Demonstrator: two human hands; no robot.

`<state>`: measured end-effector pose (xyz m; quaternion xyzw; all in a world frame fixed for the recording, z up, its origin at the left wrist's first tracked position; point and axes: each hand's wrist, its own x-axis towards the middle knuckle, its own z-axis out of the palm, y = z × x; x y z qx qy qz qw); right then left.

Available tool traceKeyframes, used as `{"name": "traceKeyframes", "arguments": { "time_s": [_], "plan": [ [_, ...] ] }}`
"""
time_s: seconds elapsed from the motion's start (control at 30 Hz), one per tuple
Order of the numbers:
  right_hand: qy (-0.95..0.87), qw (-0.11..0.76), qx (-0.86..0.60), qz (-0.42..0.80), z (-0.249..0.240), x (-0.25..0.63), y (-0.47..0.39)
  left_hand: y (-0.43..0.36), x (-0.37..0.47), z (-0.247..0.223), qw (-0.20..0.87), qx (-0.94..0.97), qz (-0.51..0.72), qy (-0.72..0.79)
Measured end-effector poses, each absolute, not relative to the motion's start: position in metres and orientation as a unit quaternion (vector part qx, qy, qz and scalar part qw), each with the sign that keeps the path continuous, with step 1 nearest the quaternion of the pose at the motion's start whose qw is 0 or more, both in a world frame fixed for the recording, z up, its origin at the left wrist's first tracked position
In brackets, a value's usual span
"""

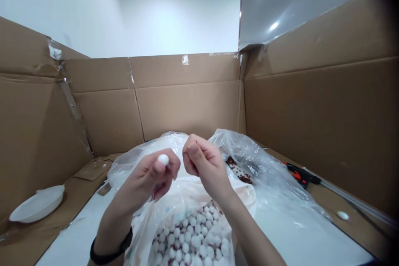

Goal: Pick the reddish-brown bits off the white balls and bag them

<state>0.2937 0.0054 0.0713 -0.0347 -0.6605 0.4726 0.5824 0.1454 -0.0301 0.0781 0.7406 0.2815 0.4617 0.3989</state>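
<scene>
Between the thumb and forefinger of my left hand (158, 172) is a small white ball (163, 159). Just to its right, my right hand (201, 160) is closed with the thumb pressed on the curled fingers; whatever it may hold is hidden. Both hands are raised, apart from each other, above an open plastic bag (141, 237). Many similar white balls (187, 237) fill the bag, with dark red bits showing among them.
Clear plastic sheeting (274, 187) lies behind and to the right, near a dark red and white clump (238, 170). A white dish (40, 203) sits at left. On the right are a black-and-orange tool (301, 174) and a loose white ball (343, 215). Cardboard walls (190, 104) surround the table.
</scene>
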Motion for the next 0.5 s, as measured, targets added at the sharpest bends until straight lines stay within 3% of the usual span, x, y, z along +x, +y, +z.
{"name": "traceKeyframes", "arguments": {
  "time_s": [0.27, 0.5],
  "plan": [
    [-0.752, 0.500, -0.031, 0.429, 0.069, 0.302, -0.004, -0.047, 0.144, 0.084, 0.104, 0.800, 0.444, 0.391],
    [-0.763, 0.527, -0.092, 0.363, 0.065, 0.295, -0.009, -0.048, 0.141, 0.084, 0.018, 0.812, 0.411, 0.414]
  ]
}}
